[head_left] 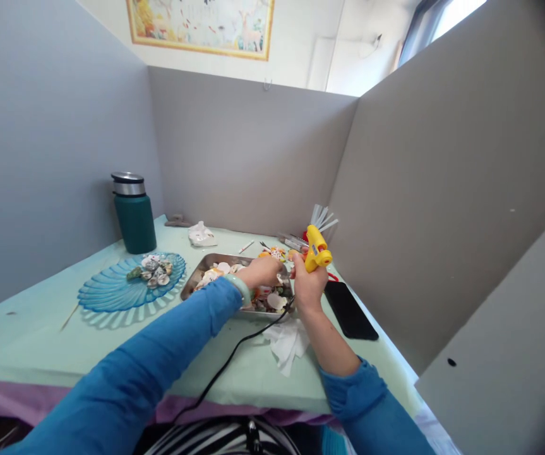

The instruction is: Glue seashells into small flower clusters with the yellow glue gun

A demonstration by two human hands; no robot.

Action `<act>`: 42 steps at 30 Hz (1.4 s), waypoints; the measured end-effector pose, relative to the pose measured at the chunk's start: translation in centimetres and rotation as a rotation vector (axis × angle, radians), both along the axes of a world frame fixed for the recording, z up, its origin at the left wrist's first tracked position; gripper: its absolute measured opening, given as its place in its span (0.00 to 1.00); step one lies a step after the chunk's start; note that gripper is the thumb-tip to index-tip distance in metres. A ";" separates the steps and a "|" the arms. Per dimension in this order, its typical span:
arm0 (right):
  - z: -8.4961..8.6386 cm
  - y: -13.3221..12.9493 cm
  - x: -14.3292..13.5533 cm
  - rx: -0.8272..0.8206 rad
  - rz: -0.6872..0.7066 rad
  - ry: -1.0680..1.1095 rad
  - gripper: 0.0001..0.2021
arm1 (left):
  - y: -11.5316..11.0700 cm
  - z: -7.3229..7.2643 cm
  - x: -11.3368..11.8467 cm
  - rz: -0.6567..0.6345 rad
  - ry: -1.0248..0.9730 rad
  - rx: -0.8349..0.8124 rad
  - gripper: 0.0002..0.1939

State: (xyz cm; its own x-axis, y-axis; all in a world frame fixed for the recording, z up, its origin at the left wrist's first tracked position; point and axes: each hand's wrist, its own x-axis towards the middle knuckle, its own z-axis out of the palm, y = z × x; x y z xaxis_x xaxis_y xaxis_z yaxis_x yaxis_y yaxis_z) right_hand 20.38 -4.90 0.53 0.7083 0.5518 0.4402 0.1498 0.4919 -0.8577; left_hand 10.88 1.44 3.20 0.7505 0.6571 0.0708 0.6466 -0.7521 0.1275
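Observation:
My right hand point(309, 284) is wrapped round the handle of a yellow glue gun point(317, 248), held upright near the right end of a metal tray point(196, 279). A black cord point(237, 349) runs from it down to the table's front edge. My left hand point(263, 272), with a pale bangle at the wrist, reaches into the tray over shells point(276, 301); its fingertips are hidden, so I cannot tell what they touch. On the left, a blue shell-shaped plate point(106, 284) bears a cluster of shells point(155, 270).
A green bottle point(134, 221) stands behind the plate. Crumpled tissue point(287, 343) lies before the tray, a black phone point(350, 309) at the right. Glue sticks point(322, 217) and a white packet point(201, 234) are behind. Grey partitions point(248, 151) enclose the table.

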 end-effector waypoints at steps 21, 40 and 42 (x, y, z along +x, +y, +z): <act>-0.2 0.1 -0.1 0.008 0.025 -0.018 0.20 | 3.2 -1.1 0.8 0.084 -0.125 -0.096 0.26; 0.0 -0.7 -2.4 -0.034 0.189 0.001 0.18 | -2.6 0.4 -6.0 0.198 -1.263 -0.941 0.12; -0.1 -0.6 -2.7 -0.042 0.189 -0.008 0.18 | -3.0 0.0 -5.9 0.149 -1.280 -0.980 0.11</act>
State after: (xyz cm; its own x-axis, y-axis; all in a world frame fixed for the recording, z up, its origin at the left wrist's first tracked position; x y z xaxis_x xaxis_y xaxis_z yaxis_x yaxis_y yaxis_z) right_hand 17.73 -5.49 0.43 0.5867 0.6928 0.4193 0.0650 0.4758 -0.8771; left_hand 4.98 -1.56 3.25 0.4613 0.8818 0.0984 -0.1994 -0.0051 0.9799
